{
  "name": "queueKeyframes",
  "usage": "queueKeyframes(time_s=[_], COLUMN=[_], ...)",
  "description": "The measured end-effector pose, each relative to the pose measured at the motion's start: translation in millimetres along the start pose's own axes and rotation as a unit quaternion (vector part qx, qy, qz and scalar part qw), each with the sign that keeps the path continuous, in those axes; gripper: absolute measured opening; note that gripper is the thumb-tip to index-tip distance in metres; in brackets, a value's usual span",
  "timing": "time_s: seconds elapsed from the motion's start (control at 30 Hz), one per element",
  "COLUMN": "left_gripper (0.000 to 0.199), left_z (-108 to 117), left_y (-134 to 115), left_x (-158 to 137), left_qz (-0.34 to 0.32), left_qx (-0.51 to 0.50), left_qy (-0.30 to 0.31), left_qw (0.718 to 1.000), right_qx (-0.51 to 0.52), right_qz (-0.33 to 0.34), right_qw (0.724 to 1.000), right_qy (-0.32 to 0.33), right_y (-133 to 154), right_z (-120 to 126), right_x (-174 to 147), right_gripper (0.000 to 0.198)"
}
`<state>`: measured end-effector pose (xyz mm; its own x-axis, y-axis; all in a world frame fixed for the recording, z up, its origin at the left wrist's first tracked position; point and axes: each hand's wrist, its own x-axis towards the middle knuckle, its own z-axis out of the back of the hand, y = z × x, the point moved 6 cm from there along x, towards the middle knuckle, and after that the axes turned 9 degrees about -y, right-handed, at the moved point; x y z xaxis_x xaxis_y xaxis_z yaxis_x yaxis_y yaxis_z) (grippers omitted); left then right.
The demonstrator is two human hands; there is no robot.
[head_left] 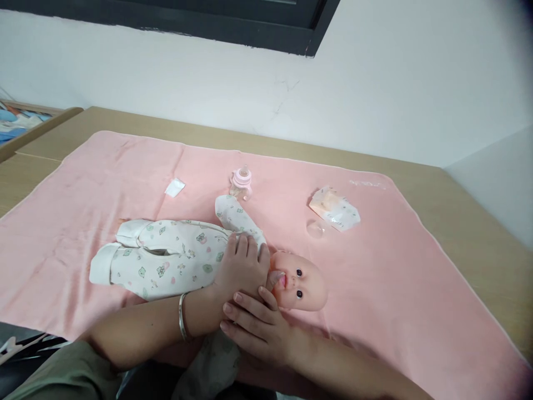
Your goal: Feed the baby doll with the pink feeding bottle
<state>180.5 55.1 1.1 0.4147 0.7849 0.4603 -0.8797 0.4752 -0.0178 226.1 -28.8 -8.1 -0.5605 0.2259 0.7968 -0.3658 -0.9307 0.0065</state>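
Lying face-up on a pink cloth [416,289], a doll [179,258] is covered at the chest by the spread left hand [242,266], the right hand [264,333] open alongside; probably light, it is best gripped around the soft-clothed torso.

Doll [179,250]: part of the chest hidden beneath the left hand [244,269], whose palm is out of sight. Near sleeve [219,355]: upper part covered by the person's hands, lower end lost in shadow. Translucent piece at the mouth [275,279]: too indistinct to name. Packet [337,211]: print too small to read. Pink mat [395,278]: corner lettering illegible to me. Dark frame [233,25]: cut off above. Blue-and-white items [16,125]: cropped at left, unidentifiable.
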Motion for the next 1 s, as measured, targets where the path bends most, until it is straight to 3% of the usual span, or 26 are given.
queueKeyframes(time_s=[1.0], left_gripper=[0.054], left_z=[-0.9], left_y=[0.5], left_x=[0.6], left_qz=[-0.008], left_qx=[0.001], left_qy=[-0.014], left_qw=[1.0], right_qx=[0.0], right_qz=[0.003], right_qw=[1.0], right_qy=[-0.008], right_y=[-0.1], right_z=[-2.9], right_x=[-1.1], right_gripper=[0.04])
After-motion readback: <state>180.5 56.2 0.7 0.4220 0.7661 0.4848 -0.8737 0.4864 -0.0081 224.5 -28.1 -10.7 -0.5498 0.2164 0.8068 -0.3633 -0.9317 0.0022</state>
